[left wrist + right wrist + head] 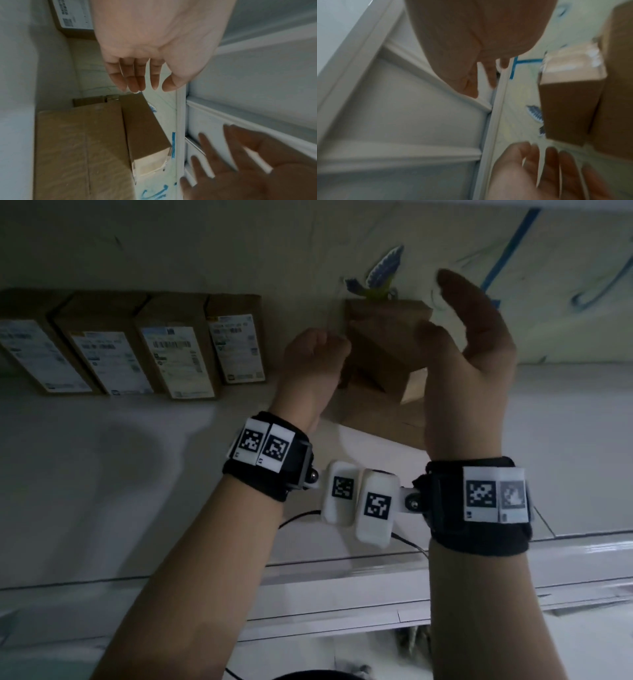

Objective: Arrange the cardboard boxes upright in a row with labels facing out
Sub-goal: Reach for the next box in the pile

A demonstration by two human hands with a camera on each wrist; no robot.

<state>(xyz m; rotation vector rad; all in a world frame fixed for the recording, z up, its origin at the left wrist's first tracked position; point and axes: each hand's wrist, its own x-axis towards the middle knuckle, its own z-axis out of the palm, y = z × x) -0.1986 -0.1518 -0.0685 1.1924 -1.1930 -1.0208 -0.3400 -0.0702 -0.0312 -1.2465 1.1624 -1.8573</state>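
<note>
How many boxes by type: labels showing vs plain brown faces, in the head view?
Upright boxes with labels facing out: 4, in a row at the left
Plain brown boxes, no label showing: 2, a small one on top of a larger one, between the left hand and right hand
Total: 6

Four brown boxes (137,344) in a row carry white labels (178,361) printed with dark barcodes and small blue marks, while the tilted box (383,350) beside them shows only plain brown faces and one paler tan end. The wall (239,251) is cream with faint green scribbles, blue lines and a blue-and-green bird sticker (376,275). Both wrist straps (267,460) are black with white tags bearing black square codes, and the table (102,460) is white.
</note>
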